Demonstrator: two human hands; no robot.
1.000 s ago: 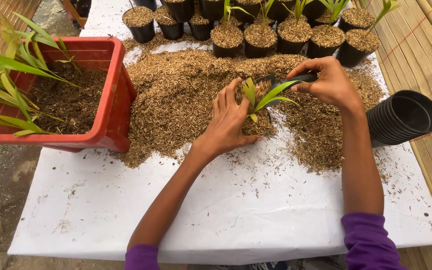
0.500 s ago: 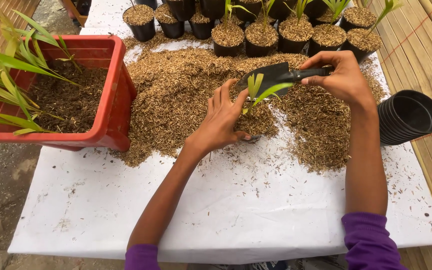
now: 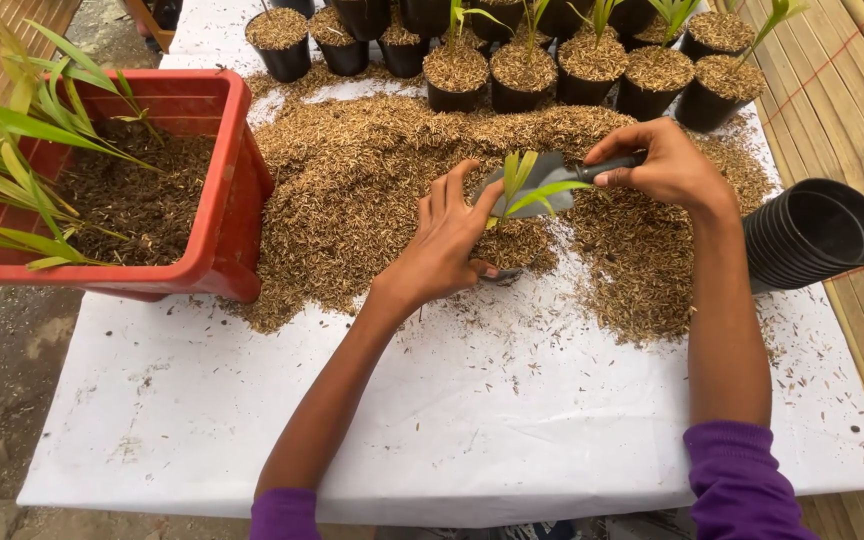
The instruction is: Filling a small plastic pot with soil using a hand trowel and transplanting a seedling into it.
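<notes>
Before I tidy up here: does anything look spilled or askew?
Yes: loose husks lie heaped straight on the white sheet, not in a container, and the stack of empty black pots lies on its side.

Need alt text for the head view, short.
Left hand steadies a small green seedling on a husk pile while the right hand holds a dark trowel beside it; red tub left, stacked black pots right.

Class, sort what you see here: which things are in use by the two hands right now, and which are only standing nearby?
In use: left hand, seedling, small pot, right hand, trowel, husk pile.

Standing nearby: red tub, filled pots, stack of empty pots.
</notes>
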